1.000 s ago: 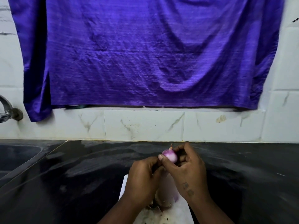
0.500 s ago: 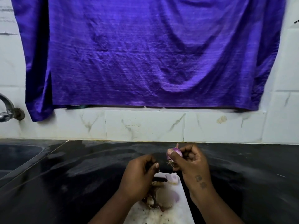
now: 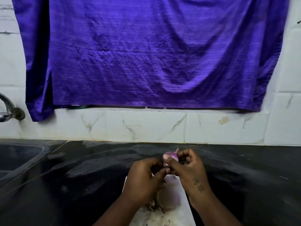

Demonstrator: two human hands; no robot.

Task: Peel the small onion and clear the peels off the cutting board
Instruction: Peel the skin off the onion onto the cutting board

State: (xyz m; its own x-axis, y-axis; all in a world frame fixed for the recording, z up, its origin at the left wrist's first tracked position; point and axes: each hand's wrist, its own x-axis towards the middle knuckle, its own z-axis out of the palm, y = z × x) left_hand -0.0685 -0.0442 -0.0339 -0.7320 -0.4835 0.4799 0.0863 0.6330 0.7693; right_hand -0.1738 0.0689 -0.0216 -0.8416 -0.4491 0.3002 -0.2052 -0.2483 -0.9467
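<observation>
Now the left hand [image 3: 144,178] is back at the small onion [image 3: 171,156], its fingertips pinched at the lower, root end; half a second ago it hung apart over the cutting board [image 3: 182,209]. I judge this a fresh pull at the remaining skin, so peeling is not finished and the clearing has not begun. What the left fingers actually nip, loose skin or the bulb itself, is too small to tell. Just right of it, the right hand [image 3: 189,168] is closed around the onion, thumb across its front, holding it above the far end of the board, over the dark tabletop [image 3: 81,176]. Brownish peels [image 3: 164,204] lie on the board below the onion, partly covered by the left wrist. The board's near end is cut off by the frame edge, so the full amount of peel cannot be made out.
</observation>
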